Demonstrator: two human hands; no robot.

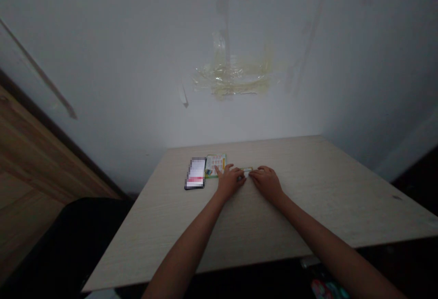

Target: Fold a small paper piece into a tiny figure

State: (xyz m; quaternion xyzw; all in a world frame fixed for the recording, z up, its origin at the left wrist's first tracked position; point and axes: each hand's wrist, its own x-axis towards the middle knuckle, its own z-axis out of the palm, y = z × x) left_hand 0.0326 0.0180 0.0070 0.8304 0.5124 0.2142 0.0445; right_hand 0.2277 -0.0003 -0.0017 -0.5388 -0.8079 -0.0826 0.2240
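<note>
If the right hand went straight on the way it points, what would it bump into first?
The right hand would probably meet the small yellow-green strip first. Its fingertips may already touch it; I can't quite tell.

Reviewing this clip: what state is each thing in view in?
Phone: flat on the table, screen lit.
Printed card: flat, beside the phone.
Small printed strip: low between the hands, partly covered.
Left hand: fingers over the card.
Right hand: fingers at the strip.
Tape residue: crumpled on the wall.
</note>
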